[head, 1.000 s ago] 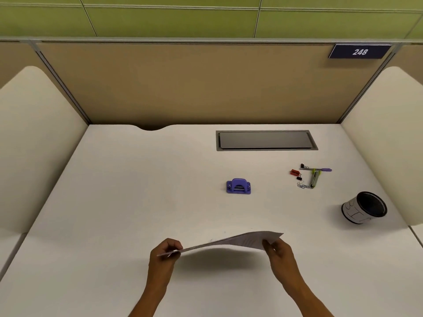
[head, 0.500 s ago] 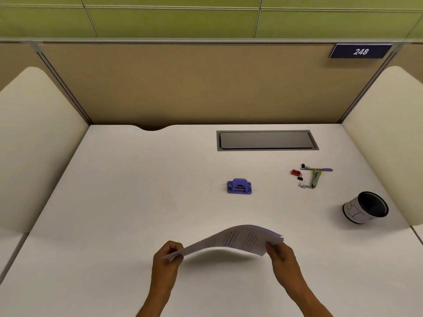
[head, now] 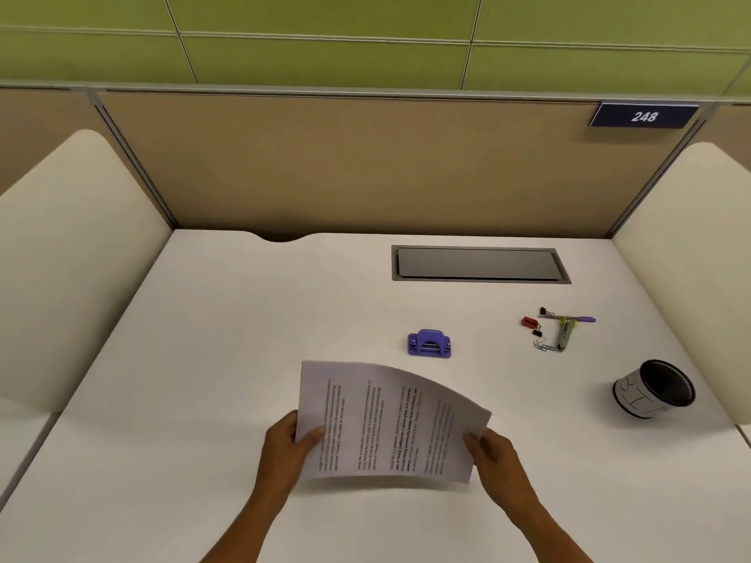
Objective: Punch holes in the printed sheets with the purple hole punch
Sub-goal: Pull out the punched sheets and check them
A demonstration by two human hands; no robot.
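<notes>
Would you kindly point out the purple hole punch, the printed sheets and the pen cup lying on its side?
purple hole punch (head: pixel 429 343): head view, on its arched top.
printed sheets (head: pixel 390 424): head view, middle of the printed face.
pen cup (head: pixel 634 394): head view, on its white outer wall.

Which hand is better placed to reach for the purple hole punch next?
Probably the right hand: the purple hole punch sits beyond the printed sheets, slightly to their right, while the left hand could go on holding them.
</notes>
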